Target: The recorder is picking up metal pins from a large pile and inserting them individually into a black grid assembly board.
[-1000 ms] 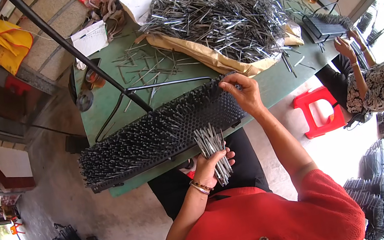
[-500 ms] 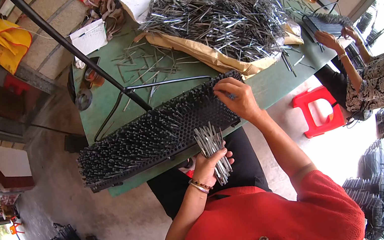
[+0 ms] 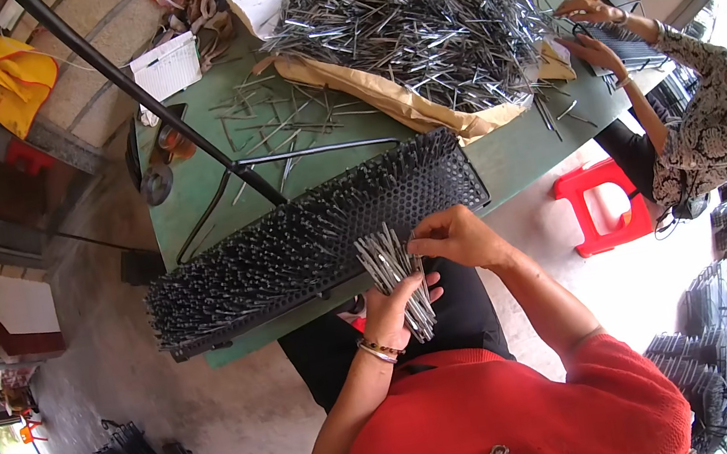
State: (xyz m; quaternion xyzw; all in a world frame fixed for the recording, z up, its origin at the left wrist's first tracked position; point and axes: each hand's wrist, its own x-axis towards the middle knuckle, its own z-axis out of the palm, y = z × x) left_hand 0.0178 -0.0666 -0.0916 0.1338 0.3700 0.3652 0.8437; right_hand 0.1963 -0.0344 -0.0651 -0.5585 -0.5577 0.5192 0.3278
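My left hand [image 3: 388, 310] is closed round a bundle of thin metal rods [image 3: 391, 265], which fan out a little at the top, over my lap. My right hand [image 3: 458, 239] is in a pinch at the bundle's upper right edge, its fingertips on a metal rod there. Just beyond both hands, a long black perforated rack [image 3: 236, 290] lies aslant at the table's near edge. Rods stand upright in most of its holes, densely at the left; bare holes show along its right part.
A big heap of loose rods [image 3: 417, 24] lies on brown paper [image 3: 375, 92] on the green table [image 3: 506, 166]. A black pole [image 3: 165, 116] rises behind the rack. At right, a co-worker [image 3: 699, 122] reaches over another rack beside a red stool [image 3: 603, 208].
My right hand has come back from the rack's right end to the bundle. My left hand stays nearly where it was. The co-worker's hands have moved toward the heap.
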